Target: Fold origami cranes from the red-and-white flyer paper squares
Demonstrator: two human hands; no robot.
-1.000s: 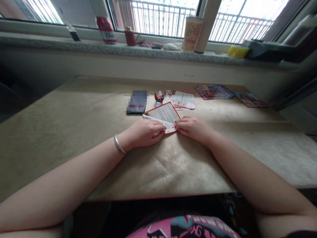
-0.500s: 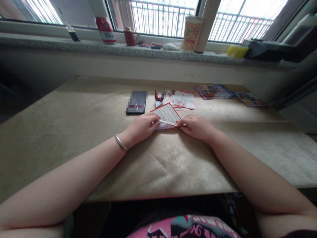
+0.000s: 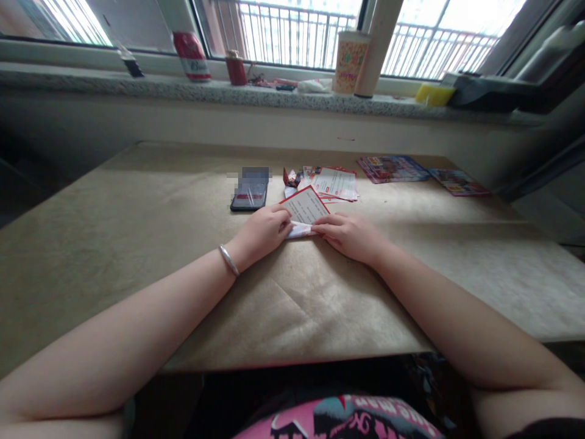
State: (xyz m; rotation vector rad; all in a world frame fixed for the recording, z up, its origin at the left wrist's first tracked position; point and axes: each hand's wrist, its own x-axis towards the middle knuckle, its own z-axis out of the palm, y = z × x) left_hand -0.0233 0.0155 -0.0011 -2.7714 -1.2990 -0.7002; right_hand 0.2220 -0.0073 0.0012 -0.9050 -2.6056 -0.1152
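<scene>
One white, red-bordered printed paper sheet (image 3: 305,205), folded along its near edge, lies on the beige table (image 3: 292,323) between the bare left hand (image 3: 264,230), its curled fingers clamped on the fold, and the bare right hand (image 3: 350,235), whose fingers lie together on it, though whether they pinch it I cannot tell.

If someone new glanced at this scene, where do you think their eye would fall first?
Probably on the left hand and right hand, both touching a partly folded, red-edged sheet midway across the table. Next might come the pink printed shirt at the bottom edge, then the red-and-white can on the windowsill.
</scene>
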